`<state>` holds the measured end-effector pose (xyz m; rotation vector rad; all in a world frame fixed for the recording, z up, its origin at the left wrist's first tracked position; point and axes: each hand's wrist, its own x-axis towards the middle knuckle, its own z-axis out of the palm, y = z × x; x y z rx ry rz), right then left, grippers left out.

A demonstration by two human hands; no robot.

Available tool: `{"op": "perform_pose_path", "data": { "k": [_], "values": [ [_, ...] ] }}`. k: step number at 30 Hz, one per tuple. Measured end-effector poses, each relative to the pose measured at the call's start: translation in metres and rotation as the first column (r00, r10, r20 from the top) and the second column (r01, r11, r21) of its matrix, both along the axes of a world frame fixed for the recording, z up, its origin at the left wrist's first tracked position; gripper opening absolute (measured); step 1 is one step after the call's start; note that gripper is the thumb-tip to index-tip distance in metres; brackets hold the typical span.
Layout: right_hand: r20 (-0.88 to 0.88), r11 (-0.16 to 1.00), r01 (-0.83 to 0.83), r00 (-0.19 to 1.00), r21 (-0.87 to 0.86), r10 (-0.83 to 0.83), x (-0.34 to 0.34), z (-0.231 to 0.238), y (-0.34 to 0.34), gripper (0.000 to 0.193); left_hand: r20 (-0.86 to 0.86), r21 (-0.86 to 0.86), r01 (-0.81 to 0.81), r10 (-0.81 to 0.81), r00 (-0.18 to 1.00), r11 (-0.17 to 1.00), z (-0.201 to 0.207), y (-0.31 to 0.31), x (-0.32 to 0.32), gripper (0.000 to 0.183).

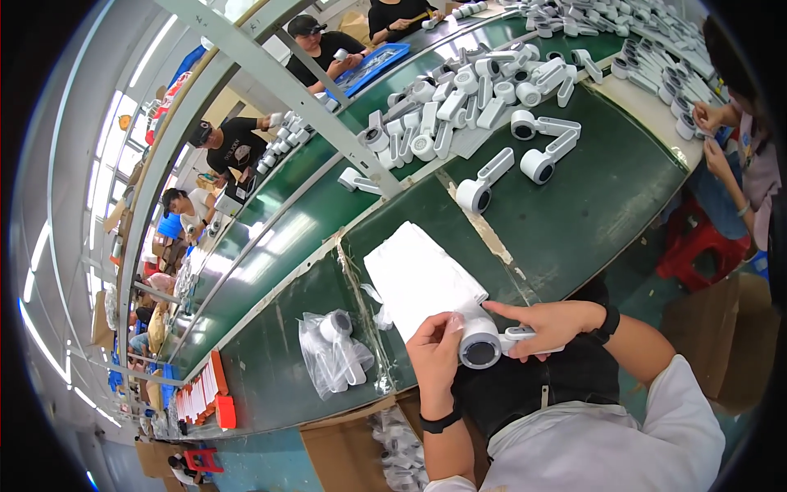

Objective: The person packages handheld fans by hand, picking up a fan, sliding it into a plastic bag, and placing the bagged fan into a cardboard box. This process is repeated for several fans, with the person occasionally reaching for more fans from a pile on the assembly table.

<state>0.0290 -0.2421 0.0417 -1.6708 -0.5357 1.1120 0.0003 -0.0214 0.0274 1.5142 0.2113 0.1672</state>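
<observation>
A white handheld device [479, 338] with a round, dark-faced head and a light grey handle is between my two hands, near the front edge of the green bench. My left hand [434, 348] grips the side of its head, thumb and fingers closed. From the right, my right hand [553, 328] holds the handle, with the index finger stretched along towards the head. Just beyond my hands lies a stack of white plastic bags [418, 271], its near edge partly hidden by the device. To the left, a similar device in a clear bag [334, 348] lies on the bench.
Two loose devices [485, 180] lie beyond, before a big heap of them [459, 102]. A metal post [328, 123] rises left of the heap. An orange bin [215, 394] stands at left. An open carton [361, 443] holds bagged devices below. Another person's hands [713, 131] work at right.
</observation>
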Motion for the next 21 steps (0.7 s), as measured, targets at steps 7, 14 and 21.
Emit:
{"op": "perform_pose_path", "data": {
  "k": [7, 14, 21],
  "values": [
    [0.051, 0.988, 0.156, 0.986, 0.015, -0.157, -0.006, -0.004, 0.011, 0.068, 0.082, 0.050, 0.017, -0.021, 0.996, 0.999, 0.000, 0.011, -0.005, 0.009],
    [0.105, 0.933, 0.360, 0.927, 0.026, -0.360, -0.019, -0.002, 0.026, 0.065, 0.316, 0.507, -0.093, -0.084, 0.945, 0.857, 0.005, 0.000, -0.012, 0.011],
    [-0.196, 0.708, 0.623, 0.780, 0.333, -0.594, -0.020, -0.020, 0.041, 0.066, 0.416, 0.575, -0.064, -0.224, 0.881, 0.815, -0.005, -0.015, -0.018, 0.008]
  ]
}}
